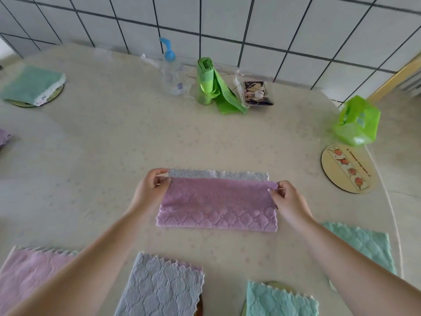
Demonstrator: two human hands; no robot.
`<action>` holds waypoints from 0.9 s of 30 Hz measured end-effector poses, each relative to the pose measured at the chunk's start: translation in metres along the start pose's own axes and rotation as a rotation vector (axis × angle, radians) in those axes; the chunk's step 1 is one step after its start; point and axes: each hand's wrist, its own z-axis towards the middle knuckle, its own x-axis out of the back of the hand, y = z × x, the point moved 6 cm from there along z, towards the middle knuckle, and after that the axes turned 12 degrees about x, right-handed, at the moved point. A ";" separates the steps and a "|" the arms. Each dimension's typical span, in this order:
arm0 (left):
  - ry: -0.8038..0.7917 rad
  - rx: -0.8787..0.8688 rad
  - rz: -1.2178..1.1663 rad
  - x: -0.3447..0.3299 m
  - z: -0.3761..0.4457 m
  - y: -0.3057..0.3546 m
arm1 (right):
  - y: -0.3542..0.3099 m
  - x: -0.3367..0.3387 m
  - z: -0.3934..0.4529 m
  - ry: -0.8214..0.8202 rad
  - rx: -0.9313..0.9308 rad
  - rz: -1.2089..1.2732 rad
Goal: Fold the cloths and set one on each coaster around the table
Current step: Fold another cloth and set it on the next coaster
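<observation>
the purple cloth [217,205] lies folded on the table [114,137], long axis left-right; left hand [151,187] and right hand [288,199] fingers pinch its far corners.

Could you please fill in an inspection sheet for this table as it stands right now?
Surface: pale speckled tabletop, curved edge on the right.
Job's things: purple quilted cloth half folded at centre; folded green cloth on a far-left coaster; bare round wooden coaster on the right; more cloths along the near edge.
Clutter: clear pump bottle with blue top, roll of green bags, green plastic box.
Grippers: left hand and right hand pinch the purple cloth's upper corners with their fingers.
Cables: nothing seen.
Surroundings: white tiled wall with dark grout.
</observation>
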 end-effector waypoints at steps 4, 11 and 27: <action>0.050 -0.016 0.036 -0.004 0.008 0.007 | 0.002 -0.005 0.016 -0.031 -0.003 -0.034; 0.072 -0.030 0.098 -0.007 0.021 0.010 | 0.003 -0.007 0.032 -0.041 0.009 -0.102; 0.261 -0.302 0.362 -0.010 -0.001 0.027 | -0.014 -0.001 0.018 0.222 0.066 0.042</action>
